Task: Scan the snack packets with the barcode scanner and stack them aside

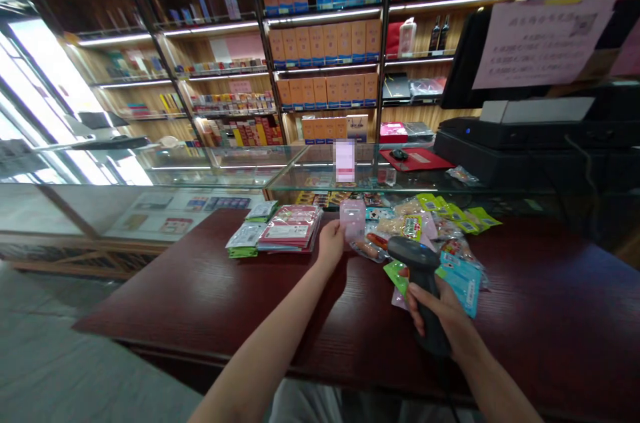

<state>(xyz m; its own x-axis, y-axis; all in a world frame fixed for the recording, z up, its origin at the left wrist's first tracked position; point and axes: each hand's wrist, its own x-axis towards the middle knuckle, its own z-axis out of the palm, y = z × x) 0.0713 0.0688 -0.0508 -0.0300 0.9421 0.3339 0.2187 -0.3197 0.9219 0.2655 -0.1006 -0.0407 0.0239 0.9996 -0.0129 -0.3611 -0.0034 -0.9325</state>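
Note:
My left hand (331, 243) pinches the edge of a small pink packet (353, 218), raised above the dark wooden counter. My right hand (435, 310) is wrapped round the handle of a black barcode scanner (417, 256), whose head points left and forward toward the packets. Behind and under the scanner lies a loose heap of snack packets, among them a blue packet (461, 282), green packets (440, 210) and clear-wrapped sausages (367, 248). Left of my left hand sit a stack of red-and-white packets (291, 228) and some silver-and-green packets (246, 236).
A glass display case (240, 173) runs behind the wooden counter (215, 303). At right stands a black register with a monitor (465, 63) bearing a paper notice (540, 43). A mouse (399, 154) rests on a red mat (425, 160). Shelves of boxes (325, 43) line the wall.

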